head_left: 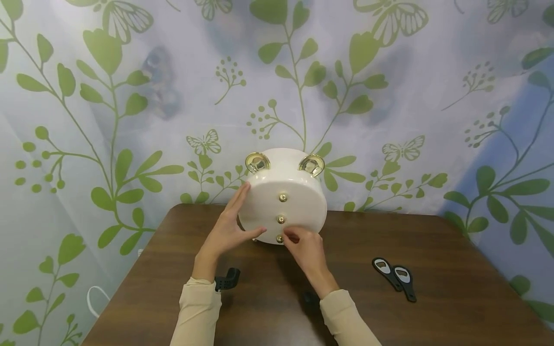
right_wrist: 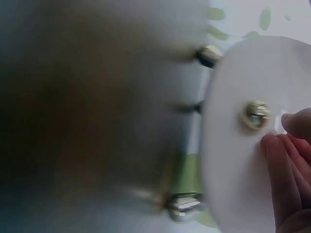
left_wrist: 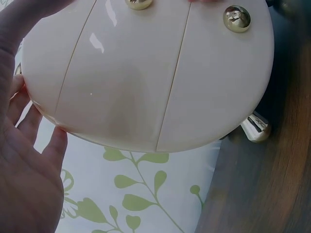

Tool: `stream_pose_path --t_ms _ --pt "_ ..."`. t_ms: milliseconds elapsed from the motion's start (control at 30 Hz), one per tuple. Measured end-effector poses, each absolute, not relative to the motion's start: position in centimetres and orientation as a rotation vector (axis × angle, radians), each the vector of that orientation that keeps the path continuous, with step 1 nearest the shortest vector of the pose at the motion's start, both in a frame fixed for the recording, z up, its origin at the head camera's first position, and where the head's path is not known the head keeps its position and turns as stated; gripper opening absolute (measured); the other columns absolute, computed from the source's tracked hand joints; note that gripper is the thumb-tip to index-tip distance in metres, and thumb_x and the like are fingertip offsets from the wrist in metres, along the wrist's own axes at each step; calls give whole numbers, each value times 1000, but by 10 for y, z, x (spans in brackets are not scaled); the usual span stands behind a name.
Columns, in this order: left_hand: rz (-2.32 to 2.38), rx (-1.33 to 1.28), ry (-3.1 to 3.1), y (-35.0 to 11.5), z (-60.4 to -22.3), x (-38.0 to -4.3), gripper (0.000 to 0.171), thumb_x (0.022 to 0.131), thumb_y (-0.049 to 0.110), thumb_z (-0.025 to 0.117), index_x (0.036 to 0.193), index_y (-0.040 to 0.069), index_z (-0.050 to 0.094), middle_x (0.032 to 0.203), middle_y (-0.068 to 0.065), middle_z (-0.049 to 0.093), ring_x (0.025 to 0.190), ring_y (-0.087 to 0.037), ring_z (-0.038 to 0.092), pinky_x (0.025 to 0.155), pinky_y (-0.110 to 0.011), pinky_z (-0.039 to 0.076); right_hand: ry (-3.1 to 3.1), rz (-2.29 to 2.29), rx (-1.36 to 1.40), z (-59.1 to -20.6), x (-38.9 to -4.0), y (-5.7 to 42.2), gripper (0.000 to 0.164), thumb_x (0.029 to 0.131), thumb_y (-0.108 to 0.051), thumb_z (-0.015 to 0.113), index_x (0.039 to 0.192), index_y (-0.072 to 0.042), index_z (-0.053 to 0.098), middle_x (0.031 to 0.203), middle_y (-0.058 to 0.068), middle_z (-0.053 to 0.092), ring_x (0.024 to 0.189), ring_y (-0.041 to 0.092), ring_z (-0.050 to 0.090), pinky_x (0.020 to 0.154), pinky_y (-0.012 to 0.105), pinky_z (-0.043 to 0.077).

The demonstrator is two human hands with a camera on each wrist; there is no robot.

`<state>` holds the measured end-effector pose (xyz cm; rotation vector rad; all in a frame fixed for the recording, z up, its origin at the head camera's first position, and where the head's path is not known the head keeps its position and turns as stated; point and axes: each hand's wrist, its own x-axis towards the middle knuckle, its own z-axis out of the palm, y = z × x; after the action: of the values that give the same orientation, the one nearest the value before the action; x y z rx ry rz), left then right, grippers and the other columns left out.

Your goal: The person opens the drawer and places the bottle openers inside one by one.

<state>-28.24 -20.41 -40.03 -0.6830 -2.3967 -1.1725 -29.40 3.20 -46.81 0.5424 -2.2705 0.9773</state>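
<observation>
A round white drawer box (head_left: 298, 202) with gold ears (head_left: 311, 165) stands upright on the table. Thin seams divide its front into three drawers, each with a round gold knob; short gold feet (left_wrist: 256, 127) show beneath it. My left hand (head_left: 227, 230) lies along the box's left side with fingers spread, fingertips on the curved edge and thumb reaching over the front. Close beside the lowest knob (right_wrist: 255, 115), my right hand (head_left: 308, 252) has its thumb and fingertips at the front face. That knob stands outside the right fingers in the right wrist view.
Two black bottle openers (head_left: 393, 276) lie overlapping on the brown wooden table (head_left: 454, 269), to the right. A cloth backdrop (head_left: 225, 110) printed with green leaves and butterflies hangs behind the table. Past the left edge, a white cable (head_left: 93, 300) loops.
</observation>
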Motion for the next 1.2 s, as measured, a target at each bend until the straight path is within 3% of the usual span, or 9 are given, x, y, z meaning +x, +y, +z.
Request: stream_pose_path --t_ms 300,600,1200 --pt "-1165 -686 -2395 -204 -402 -284 117 79 30 92 167 27 15 173 7 13 159 -22 18 123 -53 29 -2356 973 498 -482 -294 31 8 81 -16 88 88 -16 83 84 -5 80 77 11 76 73 36 61" --pt "-1167 -684 -2397 -205 -404 -285 118 79 30 92 167 27 15 174 3 13 159 -22 18 123 -54 29 -2371 1090 494 -486 -294 29 8 84 -14 86 89 -14 80 85 -2 80 79 11 77 72 31 62" --pt "-1168 -649 -2415 -202 -402 -282 119 79 31 92 167 29 12 174 0 13 159 -25 18 122 -56 29 -2377 1206 631 -491 -299 33 13 89 -11 82 102 -15 81 97 0 80 88 15 78 77 29 62"
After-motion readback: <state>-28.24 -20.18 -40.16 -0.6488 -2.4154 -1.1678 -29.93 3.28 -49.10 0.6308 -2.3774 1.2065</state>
